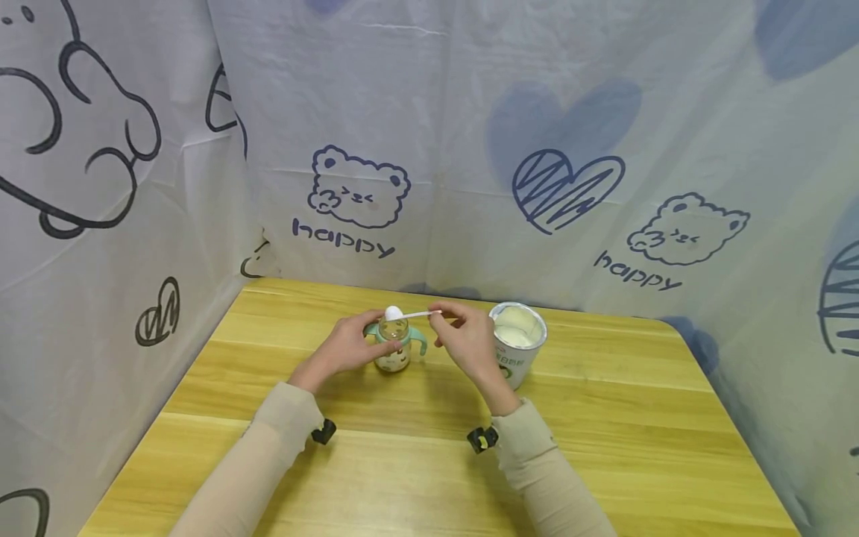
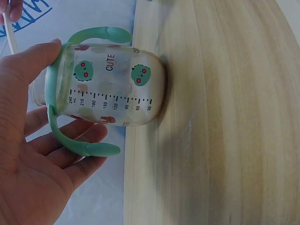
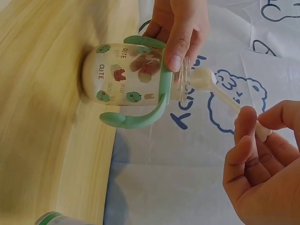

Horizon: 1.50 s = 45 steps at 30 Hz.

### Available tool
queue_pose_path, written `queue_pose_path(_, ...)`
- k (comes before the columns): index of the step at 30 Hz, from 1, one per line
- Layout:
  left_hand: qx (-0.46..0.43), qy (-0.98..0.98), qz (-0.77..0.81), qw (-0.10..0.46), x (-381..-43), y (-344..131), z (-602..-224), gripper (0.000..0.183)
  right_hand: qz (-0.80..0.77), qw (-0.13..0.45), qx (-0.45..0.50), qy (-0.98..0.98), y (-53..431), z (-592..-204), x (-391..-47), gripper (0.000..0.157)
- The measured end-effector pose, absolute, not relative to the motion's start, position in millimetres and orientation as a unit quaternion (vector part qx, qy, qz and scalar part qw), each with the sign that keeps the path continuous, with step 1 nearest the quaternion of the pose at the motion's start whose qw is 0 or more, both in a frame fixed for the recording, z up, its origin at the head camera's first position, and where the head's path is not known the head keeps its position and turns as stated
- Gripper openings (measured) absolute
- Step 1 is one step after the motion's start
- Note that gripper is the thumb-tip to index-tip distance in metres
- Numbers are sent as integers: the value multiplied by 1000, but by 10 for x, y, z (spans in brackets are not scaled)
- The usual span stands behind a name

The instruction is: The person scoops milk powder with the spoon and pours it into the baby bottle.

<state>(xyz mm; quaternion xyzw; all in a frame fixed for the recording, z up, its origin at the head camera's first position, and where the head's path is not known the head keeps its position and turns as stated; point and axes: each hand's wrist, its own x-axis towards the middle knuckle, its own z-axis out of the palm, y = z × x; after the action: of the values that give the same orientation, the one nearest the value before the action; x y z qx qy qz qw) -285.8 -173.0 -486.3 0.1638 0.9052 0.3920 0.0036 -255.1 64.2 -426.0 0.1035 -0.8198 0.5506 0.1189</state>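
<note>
A clear baby bottle (image 1: 393, 361) with green handles and cartoon prints stands upright on the table, its neck uncapped. My left hand (image 1: 345, 345) holds it near the green collar, thumb on one side and fingers on the other. Pale contents show low inside the bottle (image 2: 108, 84). Between thumb and fingers, my right hand (image 1: 467, 337) pinches the handle end of a white measuring scoop (image 3: 203, 78). White powder heaps in the scoop's bowl, which is right over the bottle's mouth in the head view.
An open can (image 1: 511, 365) of pale powder stands on the wooden table (image 1: 604, 418), just right of my right hand. Printed cloth (image 1: 456, 224) hangs behind the table and along its left and right sides.
</note>
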Motion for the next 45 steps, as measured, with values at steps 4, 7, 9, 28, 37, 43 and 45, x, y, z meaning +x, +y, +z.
queue_pose_path(4, 162, 905, 392, 6, -2862, -1727, -4868, 83, 547, 117, 105, -822, 647, -4267, -2550, 20)
queue_pose_path(7, 163, 906, 391, 6, -2860, -1729, -4868, 84, 546, 116, 106, -823, 651, -4271, -2547, 20)
queue_pose_path(9, 164, 906, 391, 5, -2857, -1730, -4867, 84, 545, 116, 106, -824, 654, -4274, -2546, 20)
queue_pose_path(28, 163, 906, 390, 7, -2854, -1730, -4858, 84, 547, 108, 106, -823, 673, -4306, -2545, 20)
queue_pose_path(37, 169, 903, 396, 4, -2866, -1728, -4873, 81, 555, 101, 98, -820, 679, -4330, -2543, 22)
queue_pose_path(43, 170, 902, 396, 1, -2860, -1731, -4870, 79, 555, 99, 92, -821, 680, -4340, -2539, 21)
queue_pose_path(45, 170, 902, 396, 0, -2860, -1729, -4870, 79, 553, 99, 91, -822, 680, -4343, -2538, 22)
